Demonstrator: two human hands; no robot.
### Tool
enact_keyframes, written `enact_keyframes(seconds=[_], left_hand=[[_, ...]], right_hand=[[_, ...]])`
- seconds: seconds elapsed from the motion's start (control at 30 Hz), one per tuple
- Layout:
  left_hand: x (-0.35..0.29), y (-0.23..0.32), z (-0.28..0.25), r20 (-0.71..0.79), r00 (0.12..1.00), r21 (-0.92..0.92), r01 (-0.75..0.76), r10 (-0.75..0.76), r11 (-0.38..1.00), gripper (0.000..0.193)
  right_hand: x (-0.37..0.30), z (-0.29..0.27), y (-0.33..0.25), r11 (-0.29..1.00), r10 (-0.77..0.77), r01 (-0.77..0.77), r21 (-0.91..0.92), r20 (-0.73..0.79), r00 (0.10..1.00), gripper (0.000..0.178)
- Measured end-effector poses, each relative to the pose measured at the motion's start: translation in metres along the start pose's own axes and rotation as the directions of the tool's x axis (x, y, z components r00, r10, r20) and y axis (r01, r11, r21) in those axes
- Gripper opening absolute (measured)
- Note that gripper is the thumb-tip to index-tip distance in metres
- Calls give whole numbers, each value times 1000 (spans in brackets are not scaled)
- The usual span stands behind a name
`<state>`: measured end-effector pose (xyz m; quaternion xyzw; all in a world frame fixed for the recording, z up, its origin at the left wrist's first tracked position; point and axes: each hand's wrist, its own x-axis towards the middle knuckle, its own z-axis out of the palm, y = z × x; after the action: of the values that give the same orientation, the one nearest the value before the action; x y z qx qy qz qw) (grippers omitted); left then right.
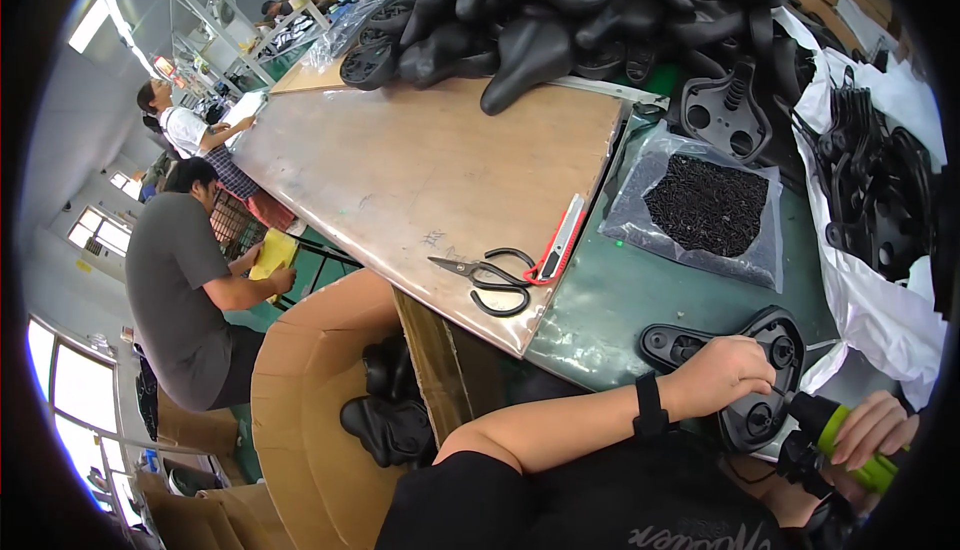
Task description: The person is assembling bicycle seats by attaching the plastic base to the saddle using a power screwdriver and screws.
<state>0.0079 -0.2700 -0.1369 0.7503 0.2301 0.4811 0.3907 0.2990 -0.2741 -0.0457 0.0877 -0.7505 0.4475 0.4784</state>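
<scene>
A black bicycle saddle lies upside down on the green table's near edge, its ribbed underside facing up and its nose pointing left. Over its middle my left hand is closed in a pinch; what is between the fingertips is too small to make out. A green and black power screwdriver is gripped by my right hand at the right. Its bit points left, close to my left fingertips and the saddle's underside. Beyond the saddle, an open plastic bag holds a heap of small black screws.
Black scissors and a red utility knife lie on the brown board. Saddles are piled at the back. Black brackets lie on white sheeting at right. A cardboard box holds saddles. Two people work at left.
</scene>
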Motion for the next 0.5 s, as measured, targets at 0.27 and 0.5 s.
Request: enact_keyframes(seconds=[0.27,0.5], left_hand=[[2,10,-2,-123,992,-36,24,-28,999,9],[8,5,2,-55,998,108,28,-22,994,11]], right_hand=[[21,71,17,976,-176,-6,-216,-813,555,52],[10,64,12,947,-95,-141,-289,-671,735,58]])
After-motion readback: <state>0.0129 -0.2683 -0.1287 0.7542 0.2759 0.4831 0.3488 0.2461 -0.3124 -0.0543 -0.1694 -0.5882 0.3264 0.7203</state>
